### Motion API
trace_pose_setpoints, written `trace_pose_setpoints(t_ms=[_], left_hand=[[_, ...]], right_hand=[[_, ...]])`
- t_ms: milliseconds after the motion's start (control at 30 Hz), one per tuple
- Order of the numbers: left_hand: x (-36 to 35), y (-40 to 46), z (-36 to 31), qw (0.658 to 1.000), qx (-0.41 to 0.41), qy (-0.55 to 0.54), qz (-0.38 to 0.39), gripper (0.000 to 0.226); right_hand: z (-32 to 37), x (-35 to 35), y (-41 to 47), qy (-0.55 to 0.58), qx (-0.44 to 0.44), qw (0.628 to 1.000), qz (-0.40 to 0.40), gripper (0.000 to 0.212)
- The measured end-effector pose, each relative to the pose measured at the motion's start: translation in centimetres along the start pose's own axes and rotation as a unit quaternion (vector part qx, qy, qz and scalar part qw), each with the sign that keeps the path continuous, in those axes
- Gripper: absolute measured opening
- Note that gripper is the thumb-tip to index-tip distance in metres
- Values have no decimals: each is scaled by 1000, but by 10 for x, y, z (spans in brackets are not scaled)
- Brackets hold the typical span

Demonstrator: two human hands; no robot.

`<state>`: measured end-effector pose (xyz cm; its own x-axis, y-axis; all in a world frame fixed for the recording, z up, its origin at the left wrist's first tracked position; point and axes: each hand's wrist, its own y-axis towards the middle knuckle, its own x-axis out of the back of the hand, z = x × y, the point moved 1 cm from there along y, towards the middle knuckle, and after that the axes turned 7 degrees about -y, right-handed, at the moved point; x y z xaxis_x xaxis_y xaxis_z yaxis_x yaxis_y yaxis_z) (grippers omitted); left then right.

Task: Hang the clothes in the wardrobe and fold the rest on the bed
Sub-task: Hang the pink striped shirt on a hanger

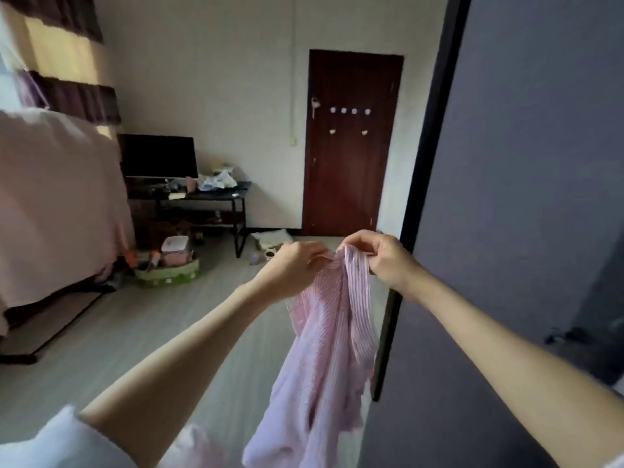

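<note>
- Bedroom: dark brown door point(351, 143) far, pink-covered bed point(57, 204) left, grey wardrobe panel point(526, 163) right.
- Left hand point(290, 268) and right hand point(381, 256) pinch pink striped shirt point(324, 349) top, centre, hanging.
- No legible writing.

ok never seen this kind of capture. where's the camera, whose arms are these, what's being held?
There is one picture, from a wide-angle camera worn on a person's head, looking forward and down. No robot: the arms are the wearer's own. The left hand and right hand both pinch the top of a pink striped shirt, which hangs down between them above the floor. To the left is a bed with a pink cover, beyond it a desk and a brown door. The dark panel on the right is probably the wardrobe.
</note>
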<state>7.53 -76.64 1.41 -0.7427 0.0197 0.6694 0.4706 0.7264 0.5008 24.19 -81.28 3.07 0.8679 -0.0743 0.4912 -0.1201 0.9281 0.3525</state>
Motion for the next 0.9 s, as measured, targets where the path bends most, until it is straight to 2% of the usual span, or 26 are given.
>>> trace_pose_setpoints(t_ms=[67, 167, 233, 300, 400, 533, 600, 667, 733, 833, 900], left_hand=[[-21, 17, -20, 999, -24, -25, -4, 14], [-48, 35, -47, 996, -30, -81, -1, 37], [-64, 47, -64, 995, -31, -90, 8, 36], [-80, 58, -83, 994, -24, -111, 5, 31], [-100, 65, -112, 989, -42, -137, 21, 31], [-123, 63, -148, 979, -95, -161, 81, 34], [-132, 63, -161, 969, -103, -191, 115, 35], [-142, 64, -170, 957, -106, -222, 155, 36], [-153, 65, -178, 941, -119, -246, 197, 34], [-169, 66, -184, 936, -129, -246, 217, 32], [-179, 72, -185, 943, -126, -233, 202, 28]], right_hand=[[-12, 24, -18, -60, -19, 997, -36, 16], [-31, 57, -57, -35, -86, 989, -117, 24], [-42, 72, -82, -19, -118, 982, -148, 21], [-49, 78, -102, -34, -131, 982, -134, 25], [-62, 75, -118, -81, -152, 978, -118, 42], [-78, 89, -141, -217, -204, 914, -274, 25], [-77, 96, -157, -247, -219, 905, -269, 24], [-79, 99, -169, -252, -211, 912, -247, 36], [-87, 103, -180, -274, -232, 894, -269, 44], [-98, 115, -194, -314, -306, 839, -324, 5], [-103, 127, -201, -335, -339, 821, -314, 15]])
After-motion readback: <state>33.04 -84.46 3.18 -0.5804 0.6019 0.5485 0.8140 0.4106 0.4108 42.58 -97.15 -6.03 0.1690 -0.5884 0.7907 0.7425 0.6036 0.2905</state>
